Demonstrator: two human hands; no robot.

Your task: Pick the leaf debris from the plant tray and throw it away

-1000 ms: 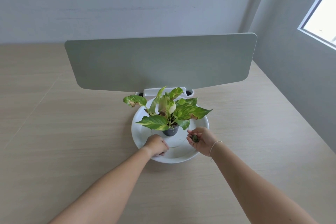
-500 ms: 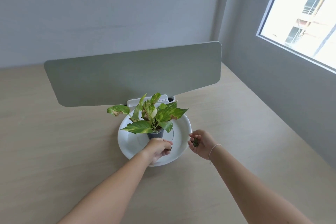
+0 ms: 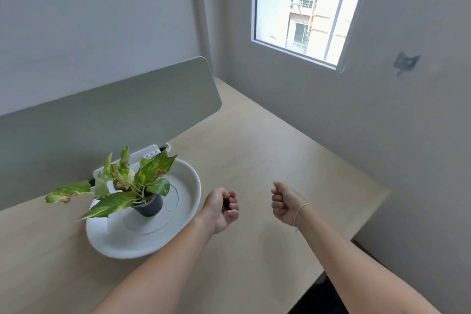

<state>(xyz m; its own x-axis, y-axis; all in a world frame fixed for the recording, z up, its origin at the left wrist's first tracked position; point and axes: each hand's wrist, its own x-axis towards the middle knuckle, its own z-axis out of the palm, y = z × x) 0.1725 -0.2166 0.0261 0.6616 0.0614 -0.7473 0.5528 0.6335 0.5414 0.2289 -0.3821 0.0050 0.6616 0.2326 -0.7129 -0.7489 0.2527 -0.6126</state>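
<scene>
A round white plant tray [image 3: 183, 181] sits on the wooden table [image 3: 267, 150] at the left. On it stands a small dark pot [image 3: 150, 205] with a green and yellow leafy plant [image 3: 122, 186]. My left hand [image 3: 221, 208] is curled just right of the tray's rim, off the tray, with a dark bit of leaf debris [image 3: 226, 204] showing between its fingers. My right hand [image 3: 285, 202] is closed in a fist further right over the table; the debris it held earlier is hidden inside. A tiny dark speck [image 3: 169, 210] lies on the tray.
A grey-green divider panel [image 3: 114, 115] stands behind the tray, with a white strip [image 3: 145, 155] at its foot. The table's right edge [image 3: 369, 214] drops to a dark gap beside the grey wall. A window [image 3: 305, 7] is above on the right.
The view has swung right, so the tray now sits at the left. Both hands have left the tray and moved right over the table, closed into fists.
</scene>
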